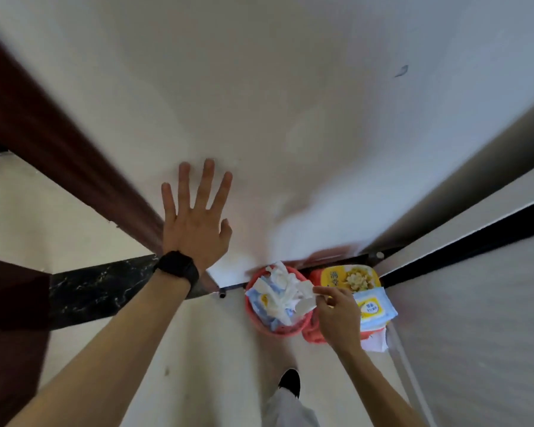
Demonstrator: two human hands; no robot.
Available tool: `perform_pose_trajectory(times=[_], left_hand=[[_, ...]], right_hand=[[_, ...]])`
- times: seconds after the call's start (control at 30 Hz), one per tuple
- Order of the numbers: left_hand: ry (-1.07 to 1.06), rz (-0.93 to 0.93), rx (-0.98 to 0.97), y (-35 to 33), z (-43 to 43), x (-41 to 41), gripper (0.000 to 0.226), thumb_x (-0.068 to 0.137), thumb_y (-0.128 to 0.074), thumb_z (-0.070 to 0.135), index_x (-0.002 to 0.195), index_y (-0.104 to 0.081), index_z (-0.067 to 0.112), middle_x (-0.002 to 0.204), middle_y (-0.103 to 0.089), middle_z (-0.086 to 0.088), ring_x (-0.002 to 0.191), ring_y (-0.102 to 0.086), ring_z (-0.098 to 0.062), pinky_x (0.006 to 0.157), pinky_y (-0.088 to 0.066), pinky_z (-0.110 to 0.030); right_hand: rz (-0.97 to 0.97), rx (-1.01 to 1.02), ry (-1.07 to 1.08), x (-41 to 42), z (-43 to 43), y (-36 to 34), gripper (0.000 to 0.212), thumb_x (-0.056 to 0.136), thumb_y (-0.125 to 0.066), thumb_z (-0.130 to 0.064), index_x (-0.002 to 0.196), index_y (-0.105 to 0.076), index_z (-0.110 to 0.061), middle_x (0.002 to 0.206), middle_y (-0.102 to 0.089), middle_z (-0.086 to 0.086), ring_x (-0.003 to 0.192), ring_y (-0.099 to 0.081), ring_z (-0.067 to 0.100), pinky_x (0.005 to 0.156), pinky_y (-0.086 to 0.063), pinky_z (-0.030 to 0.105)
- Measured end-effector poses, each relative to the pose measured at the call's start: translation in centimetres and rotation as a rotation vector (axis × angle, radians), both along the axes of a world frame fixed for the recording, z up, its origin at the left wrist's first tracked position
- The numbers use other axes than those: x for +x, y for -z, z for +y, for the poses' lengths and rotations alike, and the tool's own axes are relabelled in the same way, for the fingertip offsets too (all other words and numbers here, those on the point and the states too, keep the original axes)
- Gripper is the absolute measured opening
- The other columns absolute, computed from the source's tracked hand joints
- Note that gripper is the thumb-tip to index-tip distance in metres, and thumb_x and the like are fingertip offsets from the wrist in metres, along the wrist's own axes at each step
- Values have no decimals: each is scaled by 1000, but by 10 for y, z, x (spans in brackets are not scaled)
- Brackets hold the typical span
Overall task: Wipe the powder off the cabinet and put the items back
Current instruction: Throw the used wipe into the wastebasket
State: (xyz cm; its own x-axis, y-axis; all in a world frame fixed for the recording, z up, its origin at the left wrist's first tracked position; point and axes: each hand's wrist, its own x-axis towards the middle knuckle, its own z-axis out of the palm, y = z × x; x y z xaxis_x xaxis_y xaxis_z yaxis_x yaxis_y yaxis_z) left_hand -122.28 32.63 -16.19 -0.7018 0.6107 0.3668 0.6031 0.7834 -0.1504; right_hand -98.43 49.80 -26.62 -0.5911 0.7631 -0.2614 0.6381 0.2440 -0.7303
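Observation:
I look steeply down a white wall. My left hand (195, 223), a black watch on its wrist, is spread flat against the wall with fingers apart. My right hand (336, 315) hangs over a red waste basket (256, 322) on the floor and pinches a crumpled white wipe (305, 305) at the basket's rim. The basket holds used white tissues and a blue pack. Beside it stand a yellow food box (349, 277) and a blue and yellow pack of wet wipes (373, 308). The cabinet itself is not clearly in view.
A dark brown door frame (59, 143) runs down the left. A black marble threshold (102, 288) crosses the floor below it. A grey panel with a black edge (463, 238) stands on the right. My shoe (290, 380) is on the pale floor.

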Motion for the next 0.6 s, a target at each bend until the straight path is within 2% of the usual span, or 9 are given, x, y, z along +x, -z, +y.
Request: perform_pose_trajectory(times=[0.07, 0.17, 0.23, 0.3, 0.33, 0.4, 0.5, 0.6], left_hand=[[-66, -19, -16, 12, 4, -11, 101, 79, -63, 40, 158, -2, 24, 166, 9, -3, 150, 14, -37, 116, -2, -66], [-86, -9, -42, 28, 9, -19, 101, 81, -61, 45, 158, -2, 21, 165, 13, -5, 148, 19, -40, 116, -2, -66], [-97, -5, -47, 34, 11, -21, 96, 84, -57, 49, 158, -4, 21, 164, 17, -5, 147, 21, -41, 115, -4, -68], [-98, -1, -55, 36, 10, -23, 92, 86, -53, 52, 158, -4, 22, 164, 18, -4, 147, 21, -40, 114, -6, -70], [-100, 4, -65, 37, 9, -23, 91, 87, -53, 52, 158, -4, 23, 164, 18, -3, 147, 21, -39, 114, -6, -70], [-113, 14, -84, 35, 7, -22, 92, 86, -55, 51, 158, -4, 25, 164, 18, -1, 147, 21, -38, 115, -4, -69], [-148, -20, -91, 25, 10, -16, 100, 82, -62, 47, 158, -2, 25, 163, 20, 0, 147, 20, -37, 116, -5, -66], [-202, -137, -82, 15, 17, 3, 109, 75, -68, 39, 158, 1, 25, 165, 14, 0, 150, 13, -37, 117, -6, -63]], right_hand=[[17, 41, -4, -23, 16, 11, 23, 88, -63, -5, 98, -78, -19, 104, -59, -2, 87, -60, 13, 77, -39, 12], [26, 55, -36, -55, 30, 37, 25, 89, -61, 0, 103, -77, -13, 105, -60, 2, 96, -61, 21, 79, -31, -1], [-123, -55, -228, -69, 33, 64, 34, 89, -57, 6, 116, -72, -8, 125, -62, 7, 117, -59, 24, 85, -30, -1], [-317, -147, -443, -72, 32, 90, 51, 87, -53, 8, 133, -63, -12, 149, -47, 0, 137, -46, 18, 102, -33, 11], [-403, -161, -494, -70, 32, 101, 56, 87, -52, 6, 137, -60, -16, 154, -42, -1, 139, -44, 17, 107, -35, 19], [-515, -147, -608, -62, 31, 117, 51, 89, -50, 1, 134, -62, -20, 150, -50, 1, 134, -51, 18, 106, -38, 26], [-556, -80, -726, -49, 29, 117, 38, 91, -53, -7, 125, -69, -17, 135, -64, 4, 123, -59, 21, 99, -40, 23], [-526, -35, -833, -45, 23, 84, 36, 95, -51, -12, 126, -67, -20, 136, -63, -3, 123, -58, 16, 90, -35, 15]])
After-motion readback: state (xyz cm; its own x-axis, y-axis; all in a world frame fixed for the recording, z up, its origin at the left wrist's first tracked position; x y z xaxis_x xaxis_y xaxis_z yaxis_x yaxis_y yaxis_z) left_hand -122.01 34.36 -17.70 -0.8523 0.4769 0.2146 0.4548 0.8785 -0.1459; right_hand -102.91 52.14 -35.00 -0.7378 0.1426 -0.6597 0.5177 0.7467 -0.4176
